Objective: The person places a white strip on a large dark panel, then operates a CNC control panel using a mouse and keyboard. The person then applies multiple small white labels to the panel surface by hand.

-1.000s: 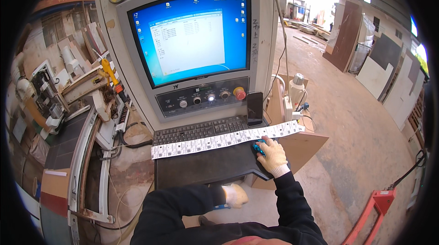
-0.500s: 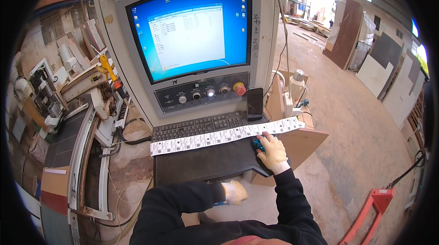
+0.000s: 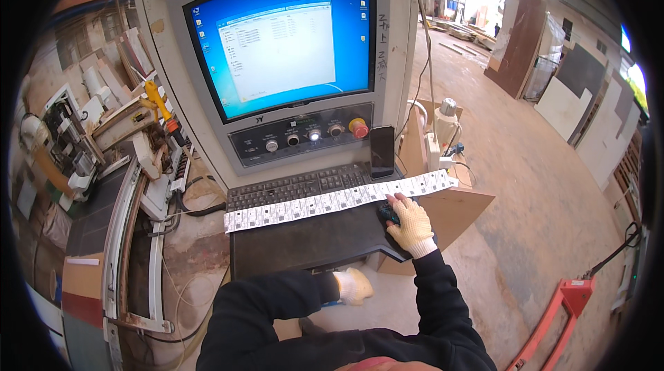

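Observation:
My right hand (image 3: 412,227), in a cream work glove, rests over a dark computer mouse (image 3: 389,213) at the right end of the black shelf (image 3: 304,246). A long strip of printed white labels (image 3: 325,202) lies across the shelf, along the front of a black keyboard (image 3: 297,186). My gloved left hand (image 3: 355,286) hangs below the shelf's front edge with its fingers curled; something blue shows just under it, too hidden to name. A file window is open on the monitor (image 3: 280,42) in front of me.
Beneath the monitor sits a button panel (image 3: 304,134) with a red emergency stop knob (image 3: 358,128). A phone (image 3: 382,152) leans upright beside the keyboard. Machine rails (image 3: 124,253) run at the left. A red pallet jack (image 3: 564,315) stands at the lower right; boards (image 3: 519,39) lean behind.
The view has shifted slightly, so the console sits a little further left and higher. My right hand stays on the mouse, and the left remains low.

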The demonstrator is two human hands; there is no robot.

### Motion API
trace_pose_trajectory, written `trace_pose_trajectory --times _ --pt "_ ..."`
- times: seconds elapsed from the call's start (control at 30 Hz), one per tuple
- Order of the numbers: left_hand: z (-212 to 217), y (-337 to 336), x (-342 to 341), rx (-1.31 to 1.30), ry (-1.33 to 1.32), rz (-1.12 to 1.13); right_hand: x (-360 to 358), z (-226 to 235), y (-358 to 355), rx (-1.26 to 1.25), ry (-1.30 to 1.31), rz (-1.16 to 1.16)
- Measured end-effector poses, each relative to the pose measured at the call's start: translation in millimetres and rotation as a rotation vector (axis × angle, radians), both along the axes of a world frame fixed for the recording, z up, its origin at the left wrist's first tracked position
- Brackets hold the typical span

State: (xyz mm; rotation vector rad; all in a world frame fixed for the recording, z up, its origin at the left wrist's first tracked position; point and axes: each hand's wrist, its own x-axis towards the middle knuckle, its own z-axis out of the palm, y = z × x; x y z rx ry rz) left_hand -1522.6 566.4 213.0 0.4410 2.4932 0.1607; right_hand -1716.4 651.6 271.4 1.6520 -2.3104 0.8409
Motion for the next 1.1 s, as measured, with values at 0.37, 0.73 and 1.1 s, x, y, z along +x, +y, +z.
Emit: trace_pose_trajectory --times 0.37,0.73,1.1 --pt "-16 -6 2 0.041 0.098 -0.04 3 -1 9 -0.021 0.001 -0.022" --pt "-24 -7 -1 0.054 0.081 0.015 8 3 5 -0.041 0.022 0.038" --pt "-22 -4 5 0.081 0.155 -0.007 8 2 4 -0.017 0.031 0.054"
